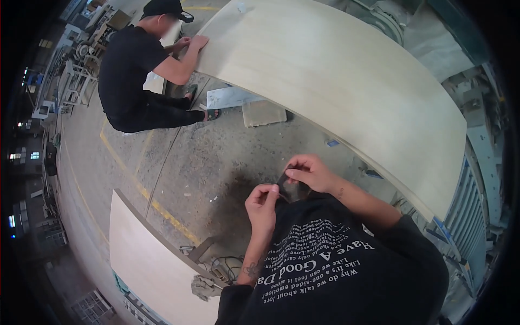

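Note:
Close in front of my black shirt, both hands are raised and pinch a small dark strip (282,179) between them. My left hand (262,206) is closed, its thumb and fingertips pressed on the strip's lower end. With thumb and bent fingers, my right hand (310,172) grips the upper end. What the strip is made of cannot be made out. Nearest to the hands is the long edge of a large pale wooden sheet (346,70), which lies beyond them and to the right, touched by neither hand.
A co-worker (130,70) in black leans at the sheet's far left end, both hands at its edge. Another pale panel (138,246) stands at lower left, with a crumpled grey cloth (205,287) and cables beside it. A flat block (264,114) lies on the floor.

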The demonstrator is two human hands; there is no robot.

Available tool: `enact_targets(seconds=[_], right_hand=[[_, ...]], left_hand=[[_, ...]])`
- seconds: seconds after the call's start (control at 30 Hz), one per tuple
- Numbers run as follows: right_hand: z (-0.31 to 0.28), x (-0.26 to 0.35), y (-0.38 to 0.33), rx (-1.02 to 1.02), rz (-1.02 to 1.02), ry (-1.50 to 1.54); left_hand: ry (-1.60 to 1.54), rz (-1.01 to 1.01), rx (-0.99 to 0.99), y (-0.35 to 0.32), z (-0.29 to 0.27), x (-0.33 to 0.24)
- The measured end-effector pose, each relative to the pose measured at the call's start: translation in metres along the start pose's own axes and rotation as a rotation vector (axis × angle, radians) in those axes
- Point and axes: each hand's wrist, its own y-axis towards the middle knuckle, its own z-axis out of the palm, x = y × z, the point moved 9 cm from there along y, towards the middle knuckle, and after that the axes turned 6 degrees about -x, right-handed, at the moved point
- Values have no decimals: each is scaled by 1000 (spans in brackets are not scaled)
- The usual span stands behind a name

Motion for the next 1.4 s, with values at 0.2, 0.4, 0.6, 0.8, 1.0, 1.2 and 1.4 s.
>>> enact_targets(seconds=[0.2,0.4,0.6,0.8,1.0,1.2,1.4], right_hand=[[-40,-24,55,-139,88,-16],[-57,-32,122,-251,250,-152],[-47,-6,204,-339,214,-134],[-78,-13,260,-465,200,-101],[-152,-11,302,-664,177,-15],[-282,-11,349,-1061,167,67],[-398,-2,391,-1115,187,180]], left_hand=[[197,-32,212,93,20,12],[440,24,421,219,43,-5],[469,-27,592,327,51,-29],[456,-129,591,408,50,-6],[697,40,226,507,40,-7],[865,596,56,570,92,-54],[1103,730,98,665,195,-46]])
